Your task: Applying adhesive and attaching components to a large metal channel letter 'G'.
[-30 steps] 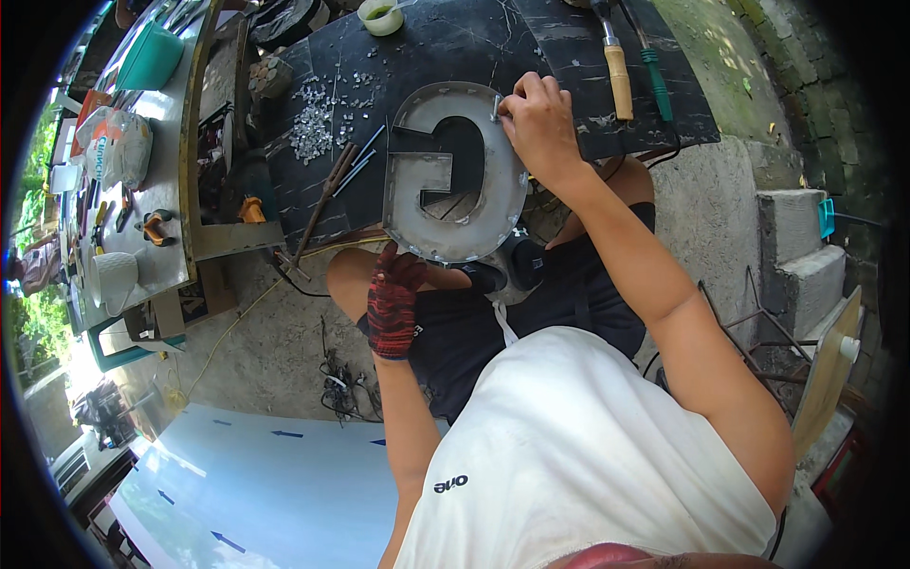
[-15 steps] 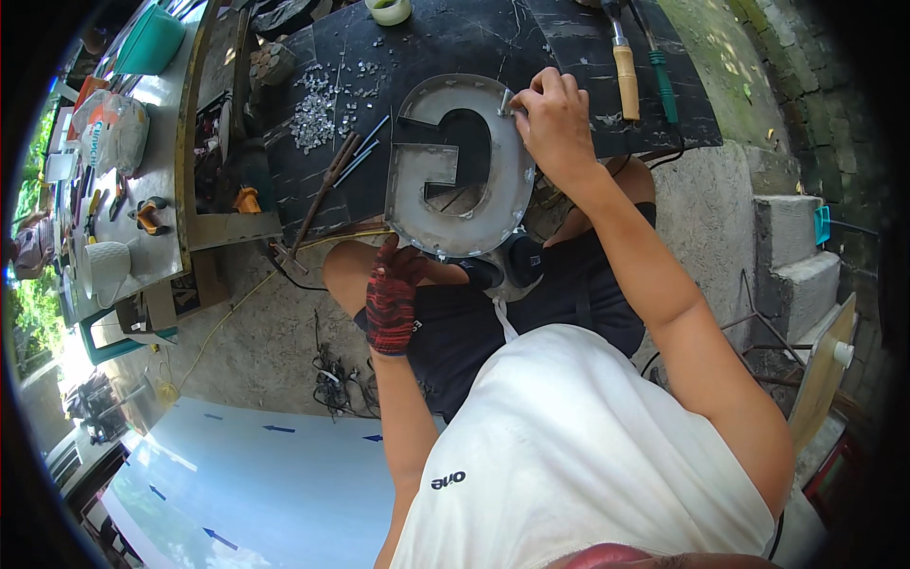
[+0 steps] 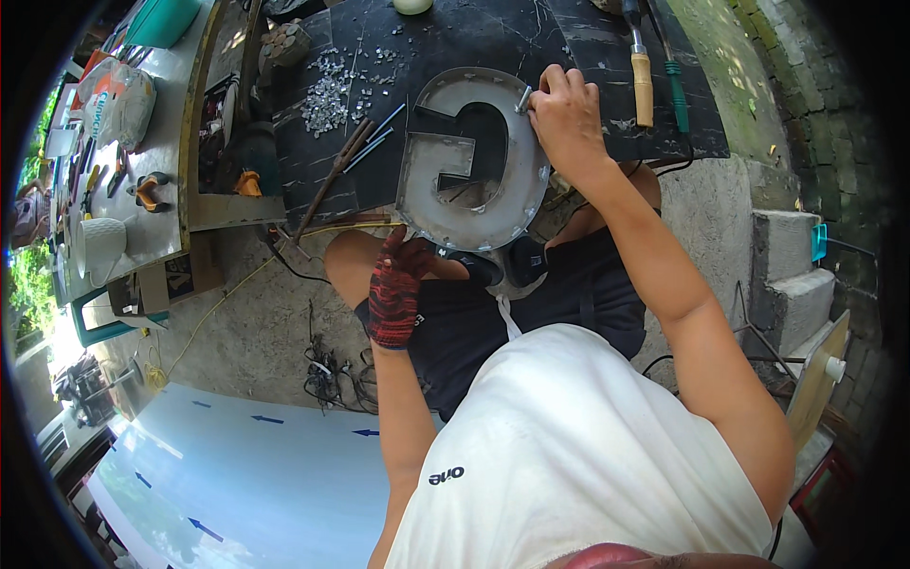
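One bare right hand point(image 3: 569, 123) pinches a short, pale, slim piece point(image 3: 523, 99) between thumb and fingers, at the upper right edge of a curved, letter-shaped form of dull grey metal point(image 3: 523, 166). This form lies at the near side of a black tabletop with white marble-like veins point(image 3: 455, 43), its lower part reaching past the edge above the person's legs. A narrow raised wall runs along its outline, and small light spots dot the right and lower rim.

The left hand point(image 3: 395, 294), in a red-and-black knitted glove, has its fingers partly curled just beside the lower left of the metal form; whether they touch it or grip anything, I cannot tell.

Left of the form, slim bluish-grey sticks point(image 3: 373, 142) lie near rusty brown rods point(image 3: 334, 180). Beyond these is a loose scatter of small clear chips point(image 3: 327, 100). On the right of the tabletop, a tool with a light wooden handle point(image 3: 643, 90) lies beside another with a green handle point(image 3: 677, 95).

Farther left, a metal-topped workbench point(image 3: 163, 142) bears a white ribbed cup point(image 3: 100, 245) and a translucent plastic bag point(image 3: 123, 100). Behind the left forearm lies a large pale blue sheet marked with dark blue arrows point(image 3: 275, 465).
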Tool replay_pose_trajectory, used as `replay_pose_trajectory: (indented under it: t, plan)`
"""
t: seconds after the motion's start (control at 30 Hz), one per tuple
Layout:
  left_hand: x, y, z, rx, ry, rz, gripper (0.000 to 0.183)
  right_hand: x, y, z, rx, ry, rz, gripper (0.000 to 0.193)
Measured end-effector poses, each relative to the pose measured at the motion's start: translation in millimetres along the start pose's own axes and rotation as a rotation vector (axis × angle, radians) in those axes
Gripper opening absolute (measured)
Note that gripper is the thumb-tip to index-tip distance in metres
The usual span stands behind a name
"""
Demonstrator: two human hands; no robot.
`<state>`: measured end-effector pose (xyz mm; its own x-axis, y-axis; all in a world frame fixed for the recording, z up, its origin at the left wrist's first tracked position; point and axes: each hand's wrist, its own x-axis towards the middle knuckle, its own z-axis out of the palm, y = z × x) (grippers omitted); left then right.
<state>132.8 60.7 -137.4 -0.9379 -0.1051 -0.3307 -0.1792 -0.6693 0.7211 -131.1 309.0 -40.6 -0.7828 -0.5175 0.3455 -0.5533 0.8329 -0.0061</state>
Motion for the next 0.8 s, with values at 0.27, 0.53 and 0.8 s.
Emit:
replay_pose_trajectory:
  t: [0.27, 0.53, 0.8]
  plan:
    - [0.2, -0.2, 2.6, 0.012, -0.028, 0.029, 0.077, 0.1, -0.6, 7.2, 0.065, 0.077, 0.022, 0.006]
    - [-0.5, 0.7, 3.7, -0.008, -0.050, 0.029, 0.077, -2.6, 1.1, 6.9, 0.203, 0.079, 0.113, 0.007]
    - [-0.2, 0.6, 4.3, -0.012, -0.037, 0.022, 0.080, -2.0, -1.9, 3.3, 0.096, 0.035, 0.100, 0.008]
